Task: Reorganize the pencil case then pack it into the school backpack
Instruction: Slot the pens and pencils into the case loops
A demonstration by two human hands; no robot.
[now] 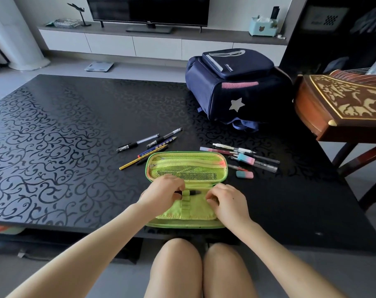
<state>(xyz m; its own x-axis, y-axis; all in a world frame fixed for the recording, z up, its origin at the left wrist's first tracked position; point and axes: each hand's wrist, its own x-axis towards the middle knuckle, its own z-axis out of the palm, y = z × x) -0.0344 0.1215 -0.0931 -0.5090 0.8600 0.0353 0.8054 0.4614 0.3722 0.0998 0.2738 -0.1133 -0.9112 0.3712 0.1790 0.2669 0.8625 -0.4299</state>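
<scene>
Closest in, both hands are down on the open pencil case (186, 209), which lies flat at the near edge of the bench (53, 136). The left hand (163, 193) has its fingers (179, 191) curled and pinched on the end of a dark pen (194, 192) that runs through the top elastic loop on the case's inner flap. The right hand (225, 201) has its fingers (211, 200) bent down and pressed on the flap, looks like it's just holding the fabric steady, though I can't tell if it's gripping anything.

So I'd say we're in the reorganize step, sliding pens into the loops one at a time. The lower loops look empty.

Just past the case there's a bunch of pens and pencils (149, 145) to the left, and more pens (240, 155) plus an eraser (244, 174) to the right, all loose on the bench. Next move is probably seating this pen properly, then reaching for another one from either pile.

Further back on the right sits the backpack (236, 89), looks zipped shut as far as I can see, so that needs opening before the case goes in.
</scene>
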